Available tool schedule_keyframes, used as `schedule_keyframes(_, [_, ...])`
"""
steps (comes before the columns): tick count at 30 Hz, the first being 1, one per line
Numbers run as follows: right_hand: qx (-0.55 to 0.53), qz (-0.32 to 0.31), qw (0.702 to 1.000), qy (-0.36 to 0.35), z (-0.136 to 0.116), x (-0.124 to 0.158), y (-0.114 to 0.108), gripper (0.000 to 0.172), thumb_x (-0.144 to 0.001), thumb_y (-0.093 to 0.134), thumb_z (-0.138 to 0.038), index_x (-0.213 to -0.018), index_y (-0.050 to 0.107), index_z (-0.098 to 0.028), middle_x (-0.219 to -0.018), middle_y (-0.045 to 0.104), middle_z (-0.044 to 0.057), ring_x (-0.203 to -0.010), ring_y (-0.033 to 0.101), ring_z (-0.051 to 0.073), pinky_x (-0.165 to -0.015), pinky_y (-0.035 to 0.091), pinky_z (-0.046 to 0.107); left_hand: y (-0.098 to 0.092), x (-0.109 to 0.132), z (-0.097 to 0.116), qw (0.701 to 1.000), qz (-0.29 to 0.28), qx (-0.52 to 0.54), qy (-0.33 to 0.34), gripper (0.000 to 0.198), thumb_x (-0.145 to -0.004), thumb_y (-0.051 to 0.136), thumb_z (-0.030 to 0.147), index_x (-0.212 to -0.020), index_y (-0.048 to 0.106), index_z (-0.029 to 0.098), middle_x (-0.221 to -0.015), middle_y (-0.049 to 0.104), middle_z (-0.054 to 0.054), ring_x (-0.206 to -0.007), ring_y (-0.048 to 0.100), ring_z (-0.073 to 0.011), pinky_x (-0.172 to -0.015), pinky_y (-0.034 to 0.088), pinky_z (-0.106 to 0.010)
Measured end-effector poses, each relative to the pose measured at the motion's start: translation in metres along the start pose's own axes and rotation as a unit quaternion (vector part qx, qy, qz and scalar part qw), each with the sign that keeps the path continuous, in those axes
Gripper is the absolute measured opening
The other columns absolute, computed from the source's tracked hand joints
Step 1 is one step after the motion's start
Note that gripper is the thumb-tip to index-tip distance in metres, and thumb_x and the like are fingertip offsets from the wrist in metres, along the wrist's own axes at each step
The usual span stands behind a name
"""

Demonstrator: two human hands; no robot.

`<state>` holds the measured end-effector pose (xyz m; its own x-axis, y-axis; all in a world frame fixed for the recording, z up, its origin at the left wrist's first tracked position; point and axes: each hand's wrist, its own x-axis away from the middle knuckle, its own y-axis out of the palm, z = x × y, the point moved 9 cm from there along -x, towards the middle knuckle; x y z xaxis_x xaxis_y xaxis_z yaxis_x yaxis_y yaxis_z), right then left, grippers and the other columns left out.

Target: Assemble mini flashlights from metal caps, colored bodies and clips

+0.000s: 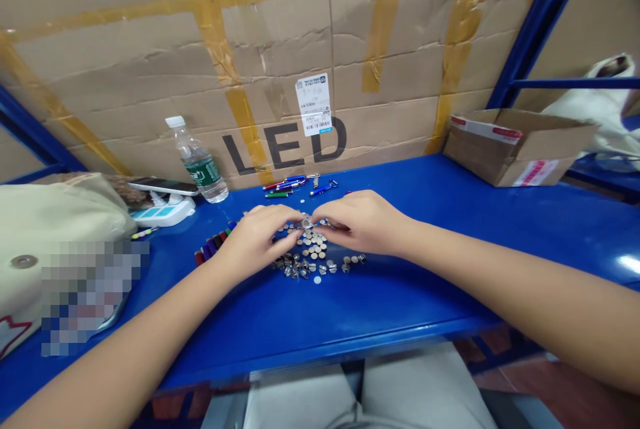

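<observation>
Blue metal shelf (390, 302): left hand (255, 239), right hand (363, 221) curled, fingertips pinching small metal piece (307, 223); loose discs (310, 245) below may roll off if bumped.

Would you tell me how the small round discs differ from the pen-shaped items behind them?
The discs are short and round, the pen-shaped items long and slim. The discs look silvery, the pen-shaped items mostly blue, red and green. Both lie on the blue bench.
</observation>
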<state>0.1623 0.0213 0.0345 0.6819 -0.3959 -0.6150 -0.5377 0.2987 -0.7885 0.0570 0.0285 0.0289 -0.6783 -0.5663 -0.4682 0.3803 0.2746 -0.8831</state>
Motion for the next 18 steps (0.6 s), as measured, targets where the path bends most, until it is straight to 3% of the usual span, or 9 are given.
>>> schedule_keyframes(5, [0.021,-0.041,0.996,0.077,0.018,-0.002,0.0,0.022,-0.088,0.046,-0.032,-0.094,0.063,-0.018,-0.076,0.066,0.003,-0.065,0.055,0.014,-0.059,0.033,0.024,0.005,-0.001,-0.011,0.999,-0.017,0.016,-0.037,0.021,-0.09,0.048,0.034,-0.098,0.061,0.02,-0.098,0.069,-0.004,-0.09,0.063,-0.0187,-0.082,0.046,-0.032])
schedule_keyframes(11, [-0.046,-0.189,0.975,0.11,0.043,0.007,0.028,0.014,-0.077,0.057,-0.023,-0.085,0.068,-0.018,-0.085,0.065,0.004,-0.072,0.054,0.014,-0.064,0.037,0.025,0.013,0.0,-0.022,0.996,-0.045,0.029,-0.073,0.022,-0.088,0.049,0.035,-0.098,0.062,0.02,-0.098,0.069,-0.004,-0.089,0.064,-0.0184,-0.082,0.05,-0.032])
schedule_keyframes(18, [-0.073,-0.219,0.967,0.105,0.042,0.011,0.051,0.014,-0.078,0.06,-0.022,-0.087,0.069,-0.016,-0.081,0.063,0.005,-0.071,0.053,0.014,-0.066,0.039,0.025,0.015,-0.002,-0.016,0.996,-0.057,0.034,-0.06,0.021,-0.087,0.049,0.033,-0.097,0.063,0.02,-0.096,0.069,-0.004,-0.088,0.064,-0.0182,-0.081,0.05,-0.03])
